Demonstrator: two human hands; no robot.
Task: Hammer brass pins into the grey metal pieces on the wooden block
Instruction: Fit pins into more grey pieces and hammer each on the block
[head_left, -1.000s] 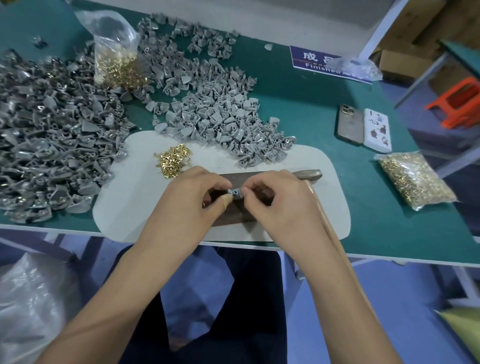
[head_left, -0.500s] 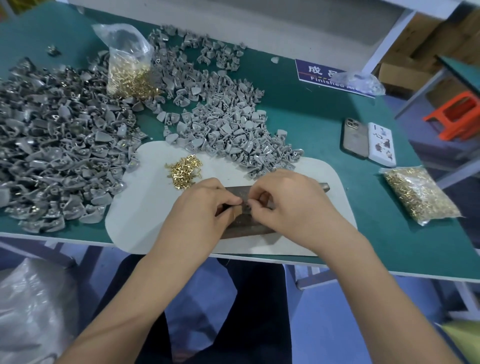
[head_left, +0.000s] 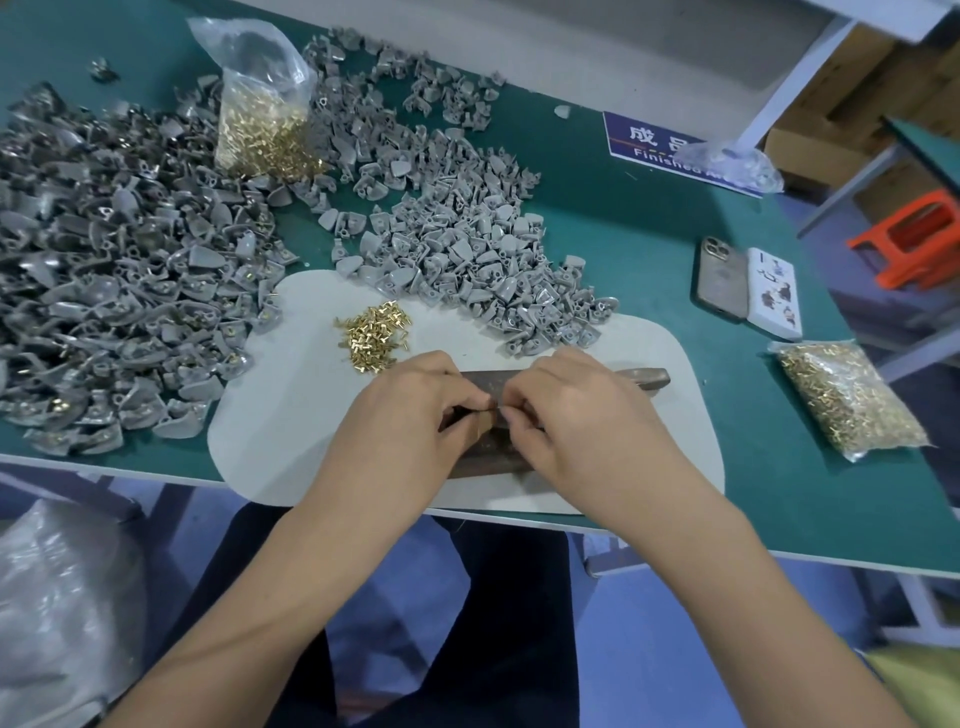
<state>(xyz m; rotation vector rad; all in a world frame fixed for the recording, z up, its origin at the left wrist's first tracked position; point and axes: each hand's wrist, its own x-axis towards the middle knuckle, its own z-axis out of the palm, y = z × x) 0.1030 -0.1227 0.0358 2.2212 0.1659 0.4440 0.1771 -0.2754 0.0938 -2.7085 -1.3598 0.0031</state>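
Both hands are meeting over the wooden block (head_left: 493, 447), the left hand (head_left: 410, 415) and right hand (head_left: 576, 415) each curling fingertips in a pinching grip on something small between them; what it is cannot be told, as the fingers are hiding it. The block is lying on a pale mat (head_left: 280, 415) on the green worktop (head_left: 623, 249). Loose brass pins (head_left: 371, 335) are sitting just beyond the block, with grey metal pieces (head_left: 467, 244) heaped farther back.

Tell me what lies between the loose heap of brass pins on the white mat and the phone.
In the head view, between the loose brass pins and the phone lies the lighter pile of grey metal pieces, then bare green table.
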